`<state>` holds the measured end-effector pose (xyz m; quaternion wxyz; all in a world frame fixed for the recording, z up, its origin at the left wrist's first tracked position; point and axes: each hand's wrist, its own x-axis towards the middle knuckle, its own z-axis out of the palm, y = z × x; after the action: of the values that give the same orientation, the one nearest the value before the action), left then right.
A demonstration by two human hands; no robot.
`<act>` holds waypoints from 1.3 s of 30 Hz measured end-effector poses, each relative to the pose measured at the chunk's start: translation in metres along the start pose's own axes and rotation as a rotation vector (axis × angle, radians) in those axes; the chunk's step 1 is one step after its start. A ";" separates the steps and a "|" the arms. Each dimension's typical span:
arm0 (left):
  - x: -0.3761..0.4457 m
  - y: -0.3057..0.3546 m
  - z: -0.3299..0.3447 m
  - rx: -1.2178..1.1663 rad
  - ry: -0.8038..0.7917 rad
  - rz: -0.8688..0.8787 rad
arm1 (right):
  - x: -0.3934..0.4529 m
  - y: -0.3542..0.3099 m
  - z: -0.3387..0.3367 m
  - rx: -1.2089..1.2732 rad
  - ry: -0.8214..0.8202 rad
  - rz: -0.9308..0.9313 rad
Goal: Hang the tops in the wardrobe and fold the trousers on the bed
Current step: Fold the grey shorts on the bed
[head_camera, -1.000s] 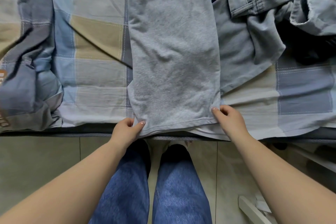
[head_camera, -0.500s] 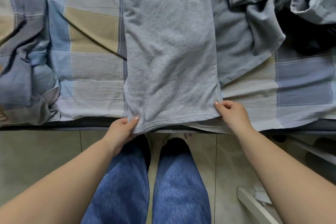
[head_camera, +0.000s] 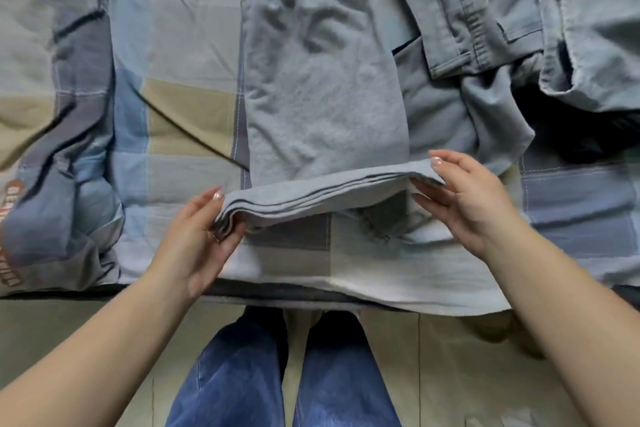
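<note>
Trousers [head_camera: 322, 104], grey sweatpants, lie lengthwise on the checked bed sheet [head_camera: 180, 55], waistband at the far end and hems lifted clear of the sheet at the near end. The left hand [head_camera: 197, 236] pinches the left corner of the stacked hem layers; the right hand [head_camera: 467, 198] pinches the right corner, thumb on top. Risk: the layers fan apart at the left corner, so one could slip from the pinch as the hems are carried toward the waistband, leaving a skewed fold. The denim garments [head_camera: 485, 28] just right of the trousers may, as far as I can tell, overlap their edge and snag.
</note>
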<state>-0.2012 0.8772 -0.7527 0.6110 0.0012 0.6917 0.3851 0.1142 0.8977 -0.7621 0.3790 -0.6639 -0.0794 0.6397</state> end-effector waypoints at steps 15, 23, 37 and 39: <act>0.118 0.183 0.146 -0.054 -0.110 0.182 | 0.121 -0.166 0.119 -0.060 -0.026 -0.257; 0.162 0.201 0.153 0.034 -0.158 0.252 | 0.167 -0.172 0.151 -0.284 0.007 -0.266; 0.146 0.047 0.069 0.323 -0.149 -0.055 | 0.121 -0.030 0.097 -0.400 0.204 -0.156; 0.147 0.049 0.071 0.324 -0.150 -0.034 | 0.125 -0.037 0.099 -0.252 0.190 -0.087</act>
<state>-0.2017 1.0188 -0.8479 0.6593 0.1166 0.6969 0.2571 0.0588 1.0369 -0.8280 0.3259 -0.7597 -0.1513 0.5420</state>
